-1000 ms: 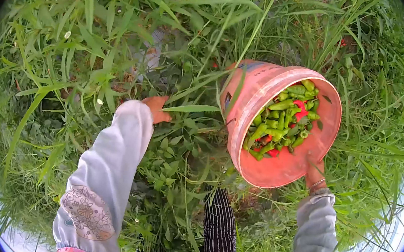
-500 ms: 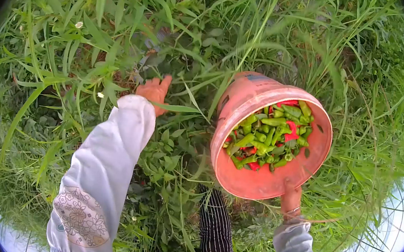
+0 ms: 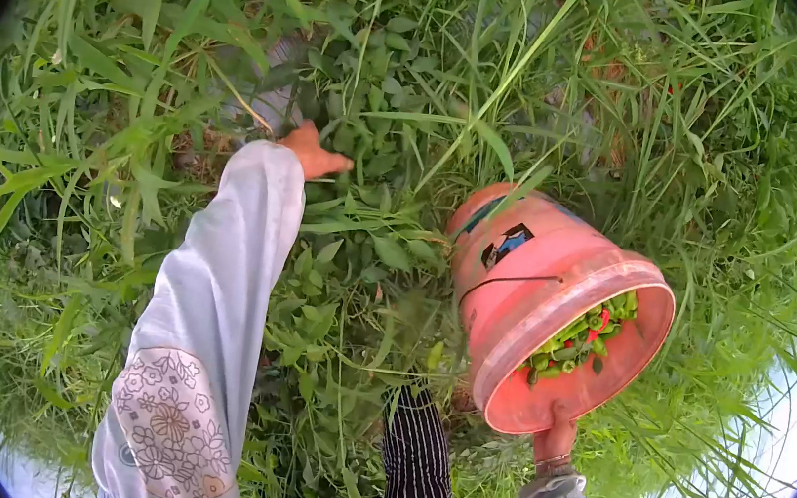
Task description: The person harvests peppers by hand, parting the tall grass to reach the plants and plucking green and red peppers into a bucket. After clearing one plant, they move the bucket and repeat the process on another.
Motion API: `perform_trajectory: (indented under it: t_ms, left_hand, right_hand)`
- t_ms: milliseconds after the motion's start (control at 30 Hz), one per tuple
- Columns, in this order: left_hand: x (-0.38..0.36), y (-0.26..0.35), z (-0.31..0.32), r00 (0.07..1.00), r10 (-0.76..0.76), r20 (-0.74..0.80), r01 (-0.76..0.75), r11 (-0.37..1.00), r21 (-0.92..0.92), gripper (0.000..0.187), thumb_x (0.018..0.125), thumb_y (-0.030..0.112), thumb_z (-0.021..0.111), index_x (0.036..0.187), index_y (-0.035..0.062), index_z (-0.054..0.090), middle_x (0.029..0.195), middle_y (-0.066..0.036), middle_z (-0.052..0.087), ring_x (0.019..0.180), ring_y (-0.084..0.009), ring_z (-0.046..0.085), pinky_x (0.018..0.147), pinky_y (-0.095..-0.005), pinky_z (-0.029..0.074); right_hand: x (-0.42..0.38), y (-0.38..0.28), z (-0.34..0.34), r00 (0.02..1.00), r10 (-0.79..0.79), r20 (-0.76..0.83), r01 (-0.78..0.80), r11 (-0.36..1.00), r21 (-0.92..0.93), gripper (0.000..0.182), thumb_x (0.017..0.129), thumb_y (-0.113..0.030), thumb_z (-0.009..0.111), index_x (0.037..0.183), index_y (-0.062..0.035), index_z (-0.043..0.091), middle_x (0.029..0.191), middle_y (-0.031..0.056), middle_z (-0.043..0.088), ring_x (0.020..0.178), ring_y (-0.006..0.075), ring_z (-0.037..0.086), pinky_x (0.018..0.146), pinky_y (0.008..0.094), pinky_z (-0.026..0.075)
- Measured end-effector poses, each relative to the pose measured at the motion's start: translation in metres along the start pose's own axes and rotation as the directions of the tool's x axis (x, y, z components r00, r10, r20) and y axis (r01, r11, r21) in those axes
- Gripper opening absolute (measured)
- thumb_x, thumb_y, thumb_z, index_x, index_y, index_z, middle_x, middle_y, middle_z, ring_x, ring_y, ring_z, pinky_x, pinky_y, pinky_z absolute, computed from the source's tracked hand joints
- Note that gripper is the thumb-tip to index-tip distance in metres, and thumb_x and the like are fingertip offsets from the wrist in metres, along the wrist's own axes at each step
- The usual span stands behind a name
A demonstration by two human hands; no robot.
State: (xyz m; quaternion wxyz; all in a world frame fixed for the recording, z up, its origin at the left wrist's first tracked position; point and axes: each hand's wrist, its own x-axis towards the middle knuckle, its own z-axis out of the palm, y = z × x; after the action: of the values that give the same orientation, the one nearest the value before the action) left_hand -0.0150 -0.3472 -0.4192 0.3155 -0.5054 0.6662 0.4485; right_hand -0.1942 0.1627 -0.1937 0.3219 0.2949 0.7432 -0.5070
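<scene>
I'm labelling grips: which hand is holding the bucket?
The right hand, gripping the bucket by its rim; the left hand is apart from it, among the leaves.

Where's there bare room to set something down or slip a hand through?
Inside the tilted bucket, a bare strip lies between the peppers and the right hand. Just beyond the left hand, a small grey patch shows, bordered by leaves and grass. Between left hand and bucket, leaves crowd thickly.

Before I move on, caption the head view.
Right hand grips a tilted pink bucket of green and red peppers; left hand reaches among leafy plants.
</scene>
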Motion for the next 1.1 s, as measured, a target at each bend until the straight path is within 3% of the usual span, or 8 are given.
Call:
perform_trajectory:
  t_ms: [67,300,433,633,833,933,1033,1100]
  left_hand:
    - [-0.012,-0.002,0.022,0.989,0.114,0.091,-0.126,0.983,0.132,0.098,0.061,0.049,0.074,0.132,-0.0039,0.032,0.127,-0.027,0.045,0.115,-0.0357,0.048,0.098,-0.0356,0.038]
    - [-0.027,-0.002,0.051,0.935,-0.015,0.353,-0.186,0.828,0.529,0.087,0.059,0.048,0.073,0.127,0.0015,0.044,0.119,-0.018,0.055,0.107,-0.0326,0.054,0.092,-0.0355,0.043]
    - [-0.065,-0.013,0.012,0.907,0.125,0.403,-0.206,0.965,0.164,0.082,0.057,0.04,0.076,0.123,0.0017,0.049,0.113,-0.018,0.059,0.104,-0.0304,0.057,0.09,-0.0337,0.043]
    - [-0.116,-0.048,-0.008,0.909,0.118,0.4,-0.199,0.966,0.166,0.088,0.058,0.039,0.074,0.128,-0.0023,0.043,0.116,-0.021,0.056,0.107,-0.0305,0.055,0.093,-0.0343,0.041]
    - [-0.142,-0.04,-0.009,0.939,0.113,0.325,-0.219,0.925,0.312,0.079,0.061,0.04,0.071,0.122,-0.0035,0.047,0.11,-0.021,0.059,0.105,-0.0324,0.055,0.092,-0.0362,0.042]
    - [-0.154,-0.042,-0.012,0.937,0.151,0.314,-0.255,0.912,0.322,0.073,0.062,0.04,0.069,0.118,-0.0036,0.05,0.107,-0.021,0.06,0.105,-0.0333,0.054,0.091,-0.0369,0.043]
    - [-0.159,-0.041,-0.013,0.932,0.132,0.336,-0.227,0.938,0.261,0.068,0.063,0.04,0.068,0.114,-0.0032,0.053,0.105,-0.021,0.06,0.104,-0.0334,0.054,0.09,-0.037,0.043]
    - [-0.161,-0.043,-0.007,0.932,0.147,0.331,-0.244,0.93,0.275,0.066,0.064,0.038,0.068,0.114,-0.0029,0.053,0.105,-0.021,0.06,0.103,-0.0326,0.054,0.09,-0.0379,0.043]
  right_hand:
    - [0.005,0.001,-0.002,0.999,0.024,0.02,-0.025,0.999,0.02,0.04,0.086,-0.007,0.052,0.125,-0.003,0.042,0.118,0.0101,0.053,0.106,0.0252,0.054,0.093,0.0404,0.045]
    - [0.008,-0.007,0.001,0.996,0.034,0.079,-0.036,0.999,0.018,0.042,0.086,-0.008,0.05,0.126,-0.0052,0.039,0.119,0.0096,0.052,0.107,0.0259,0.053,0.093,0.0408,0.045]
    - [0.009,-0.006,0.0,0.994,0.065,0.083,-0.067,0.998,0.017,0.043,0.087,-0.009,0.05,0.128,-0.0051,0.037,0.121,0.0103,0.051,0.109,0.0268,0.053,0.094,0.0423,0.044]
    - [0.007,-0.005,0.003,0.996,0.054,0.069,-0.055,0.998,0.011,0.041,0.088,-0.012,0.049,0.127,-0.0051,0.038,0.124,0.0115,0.049,0.109,0.0288,0.053,0.091,0.0443,0.046]
    - [-0.002,-0.016,-0.005,0.969,0.244,0.033,-0.242,0.969,-0.056,0.032,0.089,-0.019,0.051,0.118,-0.0061,0.051,0.102,0.0079,0.062,0.092,0.0248,0.062,0.075,0.0414,0.053]
    - [-0.049,-0.041,0.009,0.946,0.322,-0.047,-0.282,0.739,-0.611,0.024,0.089,-0.019,0.052,0.107,-0.0036,0.058,0.085,0.0055,0.065,0.077,0.0195,0.064,0.067,0.0349,0.053]
    - [-0.089,-0.051,0.04,0.777,0.405,0.481,0.366,0.332,-0.87,0.022,0.089,-0.018,0.054,0.101,-0.0013,0.06,0.079,0.0066,0.065,0.07,0.016,0.063,0.063,0.0299,0.052]
    - [-0.12,-0.066,0.123,0.652,0.427,0.626,0.458,0.436,-0.775,0.022,0.089,-0.016,0.054,0.104,-0.0003,0.058,0.082,0.0079,0.065,0.074,0.0141,0.063,0.065,0.0262,0.05]
